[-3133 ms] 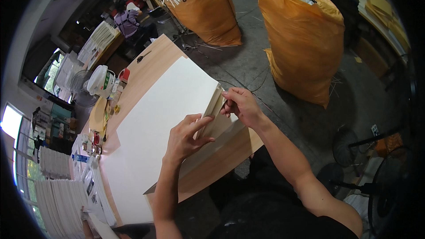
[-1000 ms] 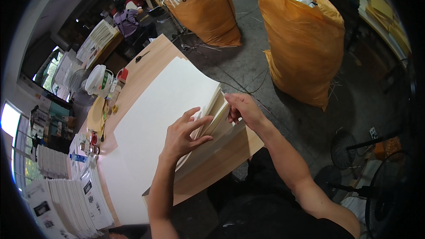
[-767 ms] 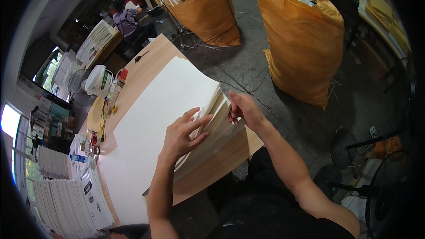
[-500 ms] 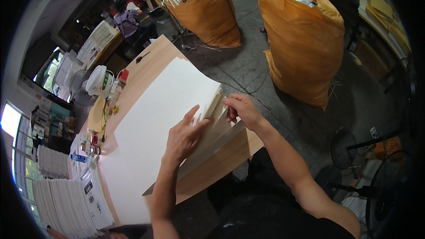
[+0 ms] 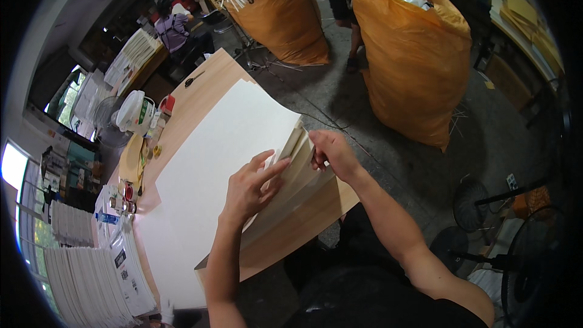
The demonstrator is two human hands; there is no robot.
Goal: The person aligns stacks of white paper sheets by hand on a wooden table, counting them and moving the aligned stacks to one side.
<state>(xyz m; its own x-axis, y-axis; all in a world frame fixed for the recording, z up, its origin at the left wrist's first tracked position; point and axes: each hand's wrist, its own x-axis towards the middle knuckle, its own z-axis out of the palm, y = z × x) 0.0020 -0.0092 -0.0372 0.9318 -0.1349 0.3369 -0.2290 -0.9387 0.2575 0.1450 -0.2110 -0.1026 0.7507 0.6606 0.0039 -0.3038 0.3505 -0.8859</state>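
Observation:
A stack of large white sheets (image 5: 212, 140) covers much of the wooden table (image 5: 209, 82) in front of me, its edges on my side lifted and fanned apart. My right hand (image 5: 334, 155) is closed at the right corner of the sheets, thumb and curled fingers pinching a sheet edge. Just left of it, my left hand (image 5: 252, 187) lies over the lifted edges with its fingers stretched out and apart. Its fingertips touch the upper sheets. How many sheets the right hand pinches is hidden.
Two orange sacks (image 5: 416, 67) stand beyond the table, a person's legs (image 5: 354, 30) between them. Scissors (image 5: 194, 79), a white bucket (image 5: 135, 114) and tape rolls (image 5: 127, 191) line the table's left side, near stacked printed sheets (image 5: 88, 282). Fans (image 5: 528, 267) stand at the right.
My left hand's fingers have shifted slightly along the sheet edges; my right hand has barely moved. Behind the sacks, a person carrying a large pale board has come further into view.

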